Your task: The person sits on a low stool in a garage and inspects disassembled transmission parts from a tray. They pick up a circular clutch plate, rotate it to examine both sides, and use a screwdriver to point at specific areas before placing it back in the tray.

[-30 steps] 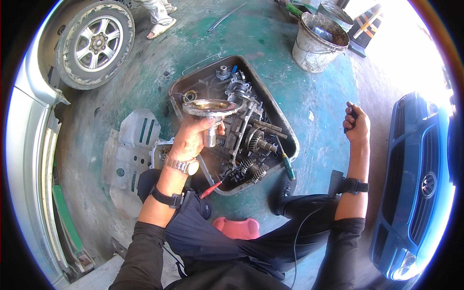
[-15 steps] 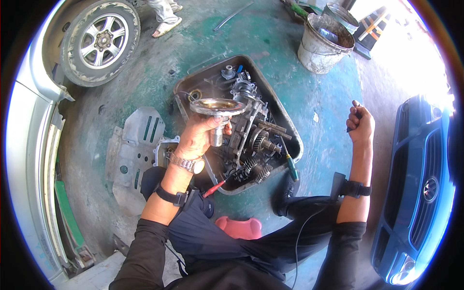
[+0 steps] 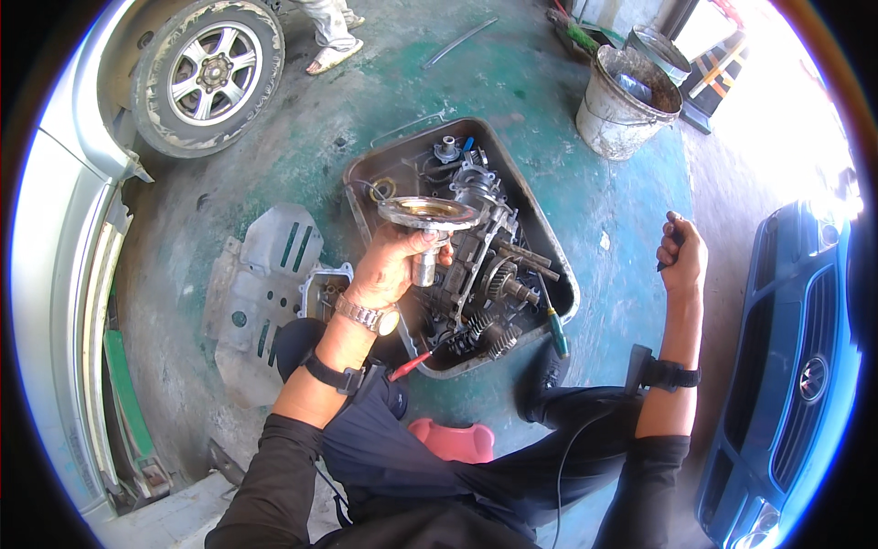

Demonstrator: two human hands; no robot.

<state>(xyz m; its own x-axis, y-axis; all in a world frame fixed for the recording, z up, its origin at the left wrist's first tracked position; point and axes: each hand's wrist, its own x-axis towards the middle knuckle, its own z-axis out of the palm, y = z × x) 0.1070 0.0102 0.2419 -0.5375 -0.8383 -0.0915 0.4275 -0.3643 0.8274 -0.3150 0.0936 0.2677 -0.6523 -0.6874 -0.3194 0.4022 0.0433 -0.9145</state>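
My left hand (image 3: 389, 265) is wrapped round the stub of a flanged metal shaft (image 3: 428, 216), its wide shiny disc facing up over the tray. Off to the right, well apart from the tray, my right hand (image 3: 681, 253) is raised and closed; a small dark tip shows below its fingers, too little to name. Under the left hand lies a dark tray (image 3: 546, 220) of greasy gearbox parts. In it are a metal gearbox housing (image 3: 466, 242), several gears (image 3: 501, 279) and a ring (image 3: 382, 188). A green-handled screwdriver (image 3: 557, 335) and a red-handled tool (image 3: 409, 366) lean on its near rim.
Left of the tray lie a perforated metal plate (image 3: 265, 302) and a cast cover (image 3: 320, 295). A pink stool (image 3: 453, 441) sits between my legs. Vehicles flank me: a wheel (image 3: 210, 75) left, a blue car front (image 3: 777, 366) right. Buckets (image 3: 622, 114) and another person's feet (image 3: 335, 55) are beyond.
The view has shifted, so the scene sits slightly lower and further right. My left hand still holds the flanged shaft above the tray; my right hand stays closed and raised.
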